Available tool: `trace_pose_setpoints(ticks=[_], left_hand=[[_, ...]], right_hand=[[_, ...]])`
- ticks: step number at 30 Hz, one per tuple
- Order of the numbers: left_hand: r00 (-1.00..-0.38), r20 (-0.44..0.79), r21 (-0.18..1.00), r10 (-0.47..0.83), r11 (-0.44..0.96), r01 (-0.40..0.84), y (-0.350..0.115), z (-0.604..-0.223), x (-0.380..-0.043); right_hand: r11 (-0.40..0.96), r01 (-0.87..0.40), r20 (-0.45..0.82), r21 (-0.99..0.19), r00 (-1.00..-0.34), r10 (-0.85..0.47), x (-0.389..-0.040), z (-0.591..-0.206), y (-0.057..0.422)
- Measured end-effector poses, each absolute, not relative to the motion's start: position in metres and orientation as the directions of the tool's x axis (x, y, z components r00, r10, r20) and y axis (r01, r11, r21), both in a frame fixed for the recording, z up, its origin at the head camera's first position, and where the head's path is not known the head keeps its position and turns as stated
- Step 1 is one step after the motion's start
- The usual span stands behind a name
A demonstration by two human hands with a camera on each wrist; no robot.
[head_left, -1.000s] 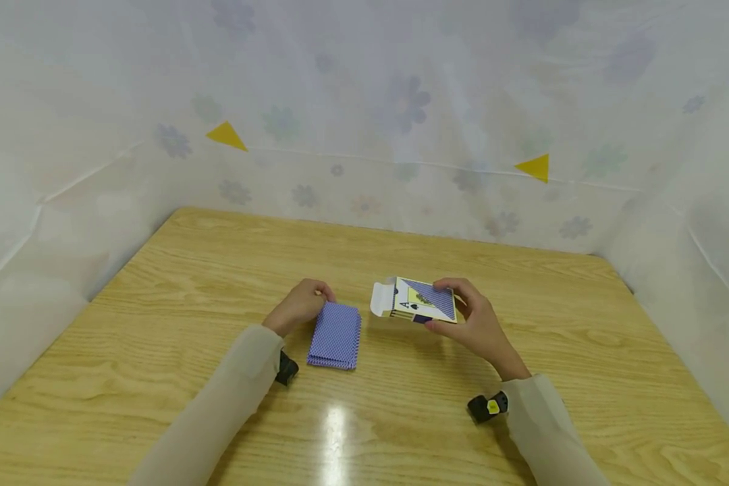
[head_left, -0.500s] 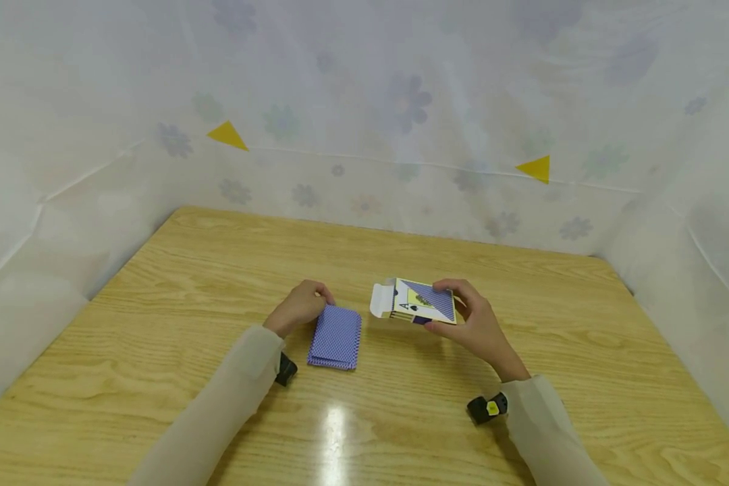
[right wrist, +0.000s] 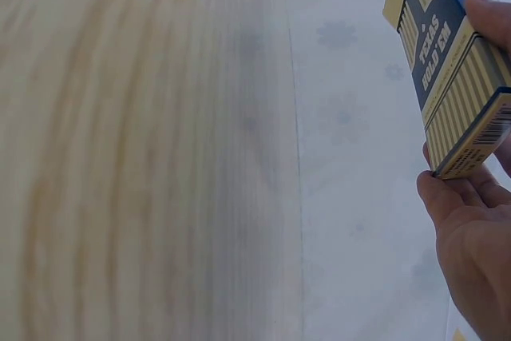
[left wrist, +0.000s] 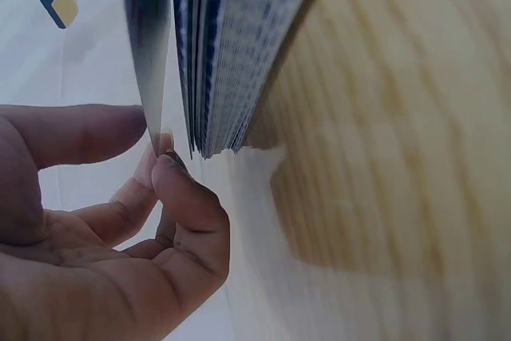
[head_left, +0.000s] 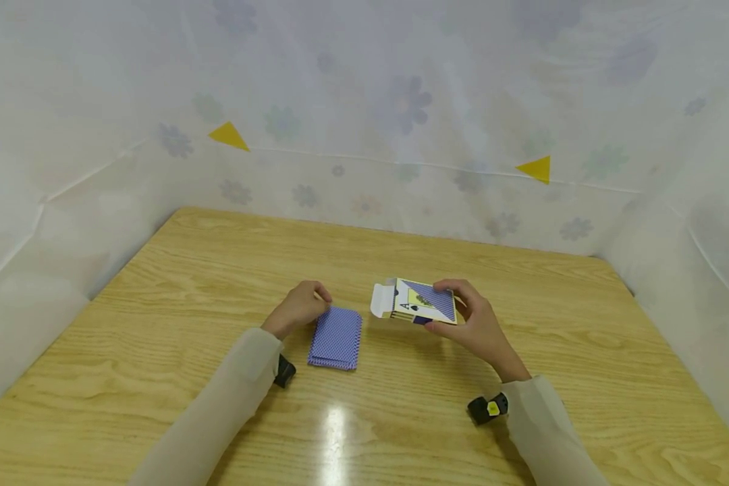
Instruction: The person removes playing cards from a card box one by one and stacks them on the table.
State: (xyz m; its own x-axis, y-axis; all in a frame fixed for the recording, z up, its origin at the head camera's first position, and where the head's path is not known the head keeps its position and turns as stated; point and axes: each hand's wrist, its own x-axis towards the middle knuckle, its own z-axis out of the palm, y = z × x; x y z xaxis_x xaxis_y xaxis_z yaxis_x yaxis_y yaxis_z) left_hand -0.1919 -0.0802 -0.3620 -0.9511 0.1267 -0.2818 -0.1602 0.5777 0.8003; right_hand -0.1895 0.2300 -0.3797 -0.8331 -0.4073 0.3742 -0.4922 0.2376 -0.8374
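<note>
Blue-backed playing cards form a deck lying on the wood-grain table, backs upward, its edges slightly uneven. At its far left corner is the left hand; the head view does not resolve what its fingertips hold. The left wrist view supplies the detail: thumb and fingers pinch the edge of a thin card, parted from the layered stack by a narrow wedge of space. Whether this is one card or several cannot be told.

To the right of the deck, the right hand is clamped on the Texas Hold 'em card box, held tilted above the table. From the head are seen the printed ace of spades and the white open flap, pointing toward the deck. Only the right wrist view shows the dark lettered panel and the barcode on the opposite end; there the hand and frame edge cut off part of the box.

Surroundings: a pale flower-printed sheet behind the table, bearing two yellow triangles; pale sleeves and black wrist cameras, covering parts of the tabletop.
</note>
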Motion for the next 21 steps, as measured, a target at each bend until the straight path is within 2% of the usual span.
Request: trace_pose_setpoints(ticks=[21], left_hand=[[-0.963, -0.239, 0.757, 0.124, 0.645, -0.105, -0.0771, -0.3636, -0.1896]], right_hand=[[0.250, -0.480, 0.358, -0.841, -0.840, -0.409, -0.1905, -0.3798, 0.2303]])
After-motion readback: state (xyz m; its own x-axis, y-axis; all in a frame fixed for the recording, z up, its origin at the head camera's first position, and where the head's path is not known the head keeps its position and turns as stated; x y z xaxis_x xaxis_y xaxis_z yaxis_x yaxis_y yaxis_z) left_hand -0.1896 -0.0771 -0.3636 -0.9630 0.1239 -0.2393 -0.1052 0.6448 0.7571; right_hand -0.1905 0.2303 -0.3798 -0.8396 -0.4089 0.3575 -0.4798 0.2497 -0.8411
